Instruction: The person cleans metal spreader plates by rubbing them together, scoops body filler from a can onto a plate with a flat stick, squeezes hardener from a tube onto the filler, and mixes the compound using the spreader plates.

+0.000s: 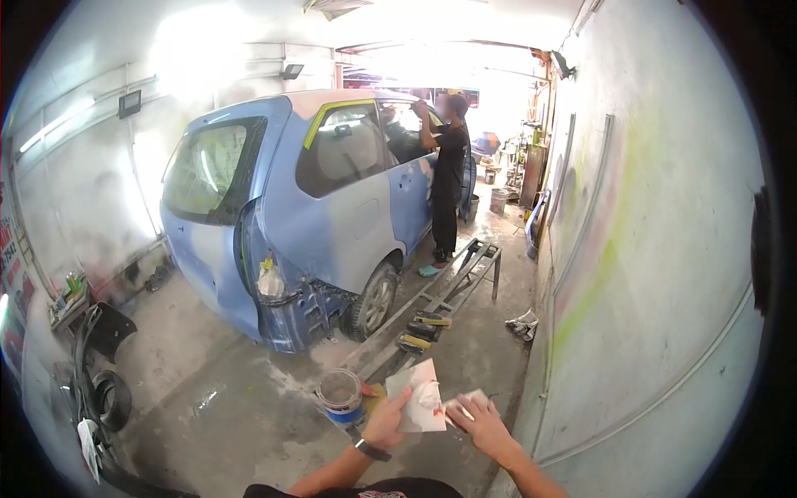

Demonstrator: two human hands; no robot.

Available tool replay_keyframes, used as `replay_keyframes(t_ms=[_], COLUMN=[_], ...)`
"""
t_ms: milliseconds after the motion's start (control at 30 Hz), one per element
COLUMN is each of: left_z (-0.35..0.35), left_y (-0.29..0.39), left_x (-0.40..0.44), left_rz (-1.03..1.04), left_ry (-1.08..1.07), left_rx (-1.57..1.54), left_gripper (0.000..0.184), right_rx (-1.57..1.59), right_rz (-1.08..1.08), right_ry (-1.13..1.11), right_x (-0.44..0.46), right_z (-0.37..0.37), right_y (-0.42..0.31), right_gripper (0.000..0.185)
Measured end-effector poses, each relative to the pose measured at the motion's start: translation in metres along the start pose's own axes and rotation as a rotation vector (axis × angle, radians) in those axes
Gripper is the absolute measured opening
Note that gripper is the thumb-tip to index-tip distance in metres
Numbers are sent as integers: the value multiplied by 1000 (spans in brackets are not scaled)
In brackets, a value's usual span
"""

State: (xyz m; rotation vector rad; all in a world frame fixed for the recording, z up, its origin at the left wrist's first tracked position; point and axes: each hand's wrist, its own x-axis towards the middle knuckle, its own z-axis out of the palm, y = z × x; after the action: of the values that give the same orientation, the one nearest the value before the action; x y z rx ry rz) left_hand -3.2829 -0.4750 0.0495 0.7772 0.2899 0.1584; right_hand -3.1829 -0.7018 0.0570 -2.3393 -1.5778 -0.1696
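My left hand, with a dark band on its wrist, is closed on the edge of a flat white mixing board. A lump of whitish putty with a streak of red sits on the board. My right hand is closed around a pale flat putty spreader, partly hidden by the fingers, just right of the board. Left of my left hand stands a round can with a blue lower side and a greyish top.
A blue car with grey patches and an exposed rear corner stands ahead. Another person works at its side window. A low metal bench carries sanding blocks. A wall runs along the right; car parts lie left.
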Motion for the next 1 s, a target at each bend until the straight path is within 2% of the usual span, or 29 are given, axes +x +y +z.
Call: replay_keyframes(t_ms=[33,133,233,300,367,467,500,567,600,700,767,800,867,900,967,1000], left_z=[-4,-25,-43,-55,-68,-93,-107,-124,-132,-154,-154,-155,-162,-171,-187,-190], left_y=[11,23,25,38,48,53,53,57,64,83,102,108,115,109,107,112], left_x=[-1,11,11,5,6,14,12,18,20,13,1,-1,-10,-9,7,10], left_rz=[65,181,233,252,273,305,342,443,418,312,237,250,261,187,73,96], left_ry=[23,63,143,186,215,187,196,207,200,183,167,183,224,202,148,149], left_rx=[15,99,385,570,657,708,707,690,718,774,778,733,641,441,48,-26], left_gripper=[35,35,35,36,38,43,41,37,37,38,39,40,43,41,38,36], right_rx=[-112,116,43,-155,-316,-176,-156,-271,-324,-263,-222,-211,331,611,662,682], right_rz=[17,193,25,-21,-9,-8,-72,-57,-45,-2,-64,-103,15,87,138,152], right_ry=[-112,210,203,177,181,212,147,115,94,190,77,21,114,155,148,158], right_x=[6,29,53,64,81,97,103,118,124,140,145,150,165,166,171,176], right_z=[-2,-21,3,-2,-20,33,42,12,3,46,51,48,32,30,55,69], right_y=[-6,-26,-47,-75,-87,-89,-96,-115,-125,-127,-145,-149,-157,-163,-165,-163], right_gripper=[58,51,49,47,49,52,56,58,59,54,54,55,51,49,54,56])
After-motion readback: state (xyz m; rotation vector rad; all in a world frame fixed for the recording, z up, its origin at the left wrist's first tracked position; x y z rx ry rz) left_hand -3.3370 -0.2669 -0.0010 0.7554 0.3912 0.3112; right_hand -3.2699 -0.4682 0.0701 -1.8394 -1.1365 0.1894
